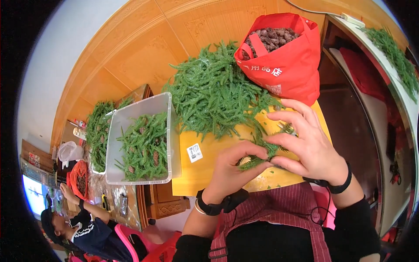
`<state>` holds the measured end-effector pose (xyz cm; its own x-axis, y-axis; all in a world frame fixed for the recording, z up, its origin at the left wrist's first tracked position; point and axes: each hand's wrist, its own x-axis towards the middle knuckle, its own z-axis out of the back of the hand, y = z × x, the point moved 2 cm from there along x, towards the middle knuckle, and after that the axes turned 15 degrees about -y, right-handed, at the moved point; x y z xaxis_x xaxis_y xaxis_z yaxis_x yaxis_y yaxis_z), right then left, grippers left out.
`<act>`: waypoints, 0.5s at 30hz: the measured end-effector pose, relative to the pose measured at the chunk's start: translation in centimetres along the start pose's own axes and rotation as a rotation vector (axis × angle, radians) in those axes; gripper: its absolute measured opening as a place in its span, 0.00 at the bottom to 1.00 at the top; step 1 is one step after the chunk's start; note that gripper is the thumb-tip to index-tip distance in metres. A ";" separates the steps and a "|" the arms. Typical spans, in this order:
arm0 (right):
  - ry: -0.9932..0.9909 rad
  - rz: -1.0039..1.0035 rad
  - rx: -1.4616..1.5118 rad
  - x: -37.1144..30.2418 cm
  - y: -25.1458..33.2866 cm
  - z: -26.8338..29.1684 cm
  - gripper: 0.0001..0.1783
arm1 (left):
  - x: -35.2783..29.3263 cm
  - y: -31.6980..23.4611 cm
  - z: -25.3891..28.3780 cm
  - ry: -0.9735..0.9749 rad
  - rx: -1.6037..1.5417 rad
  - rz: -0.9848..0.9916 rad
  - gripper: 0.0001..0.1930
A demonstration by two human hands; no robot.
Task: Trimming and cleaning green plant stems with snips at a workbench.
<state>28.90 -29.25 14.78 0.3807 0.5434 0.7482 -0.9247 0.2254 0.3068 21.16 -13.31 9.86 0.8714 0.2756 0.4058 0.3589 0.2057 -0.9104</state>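
Observation:
Between my two hands, above the near part of the yellow table [187, 183], is a green artificial pine sprig [271, 149]. My left hand [238, 168] pinches its lower left end between thumb and fingers. My right hand [305, 139] closes thumb and index finger on the sprig's right side, with the other fingers raised and curved. Just beyond my hands lies a big heap of green pine sprigs [214, 91]. At the back right a red bag [290, 65] stands upright, filled with brown pine cones [275, 39].
Left of the heap, a clear plastic bin [174, 144] holds sprigs with pine cones. A white label [194, 153] lies on the table. Farther left, another person [96, 227] sits at a second table with more sprigs [99, 131] and a red bag of cones [80, 179].

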 end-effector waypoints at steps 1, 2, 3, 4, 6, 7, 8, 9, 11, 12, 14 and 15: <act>0.067 0.042 0.020 0.2 -0.1 0.2 0.19 | 0.0 -0.1 0.1 0.000 -0.001 0.001 0.10; 0.132 0.084 0.041 0.3 -0.2 0.3 0.21 | 0.1 -0.2 0.1 0.033 -0.003 -0.029 0.10; 0.133 0.084 0.041 0.5 -0.4 0.2 0.21 | 0.0 -0.4 0.1 0.067 -0.006 -0.057 0.10; 0.136 0.080 0.110 0.6 -0.5 0.1 0.20 | 0.1 -0.5 0.2 0.066 -0.006 -0.057 0.10; 0.136 0.072 0.171 0.9 -1.0 0.0 0.20 | 0.2 -0.7 0.0 0.137 -0.030 -0.073 0.10; 0.201 -0.007 0.380 1.0 -1.4 -0.1 0.18 | 0.2 -0.7 -0.1 0.141 -0.033 -0.074 0.10; 0.265 -0.082 0.594 1.0 -1.6 -0.4 0.16 | 0.2 -0.8 0.0 0.139 -0.038 -0.064 0.10; 0.265 -0.079 0.595 0.9 -1.8 -0.3 0.16 | 0.1 -0.8 0.0 0.138 -0.043 -0.053 0.10; 0.321 -0.274 0.737 0.5 -2.4 -0.3 0.13 | 0.0 -0.8 0.2 0.137 -0.041 -0.051 0.11; 0.322 -0.276 0.737 0.3 -2.5 -0.4 0.13 | 0.0 -0.7 0.2 0.137 -0.040 -0.047 0.11; 0.333 -0.432 0.807 -0.2 -2.6 -0.6 0.11 | -0.1 -0.7 0.2 0.129 -0.038 -0.061 0.11; 0.334 -0.432 0.808 -0.3 -2.4 -0.7 0.11 | -0.1 -0.6 0.2 0.121 -0.034 -0.076 0.11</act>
<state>31.05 -29.43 13.43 0.5528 0.7737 0.3094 -0.3809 -0.0957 0.9197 20.80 -13.23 10.44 0.8745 0.1452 0.4627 0.4346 0.1887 -0.8806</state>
